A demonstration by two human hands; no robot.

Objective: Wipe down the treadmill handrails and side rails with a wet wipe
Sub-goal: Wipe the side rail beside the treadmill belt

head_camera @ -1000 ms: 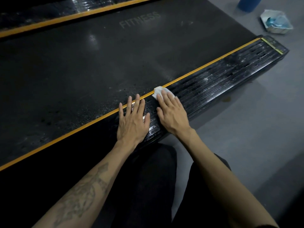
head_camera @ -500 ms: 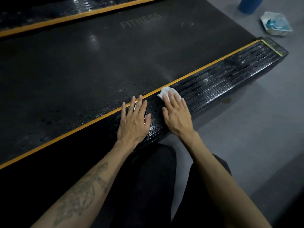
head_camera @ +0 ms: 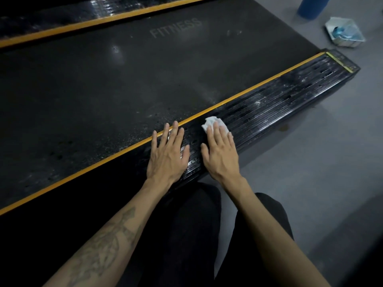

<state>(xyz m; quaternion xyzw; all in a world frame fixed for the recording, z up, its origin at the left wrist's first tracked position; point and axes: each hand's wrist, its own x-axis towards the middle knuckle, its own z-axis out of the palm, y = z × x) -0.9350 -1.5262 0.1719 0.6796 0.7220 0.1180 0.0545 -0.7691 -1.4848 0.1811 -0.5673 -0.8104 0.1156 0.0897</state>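
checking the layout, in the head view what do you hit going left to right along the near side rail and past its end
left hand flat on the side rail → right hand pressing the wet wipe → yellow end stripe → wipe packet on the floor

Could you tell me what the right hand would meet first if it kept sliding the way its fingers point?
Likely only the yellow strip: the right hand presses the wet wipe toward it.

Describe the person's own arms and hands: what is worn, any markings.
Both forearms are bare, with no sleeves in view. The left forearm bears a large dark tattoo along its length; the right forearm shows no marking. The left hand and right hand wear no gloves; no rings or watch are visible.
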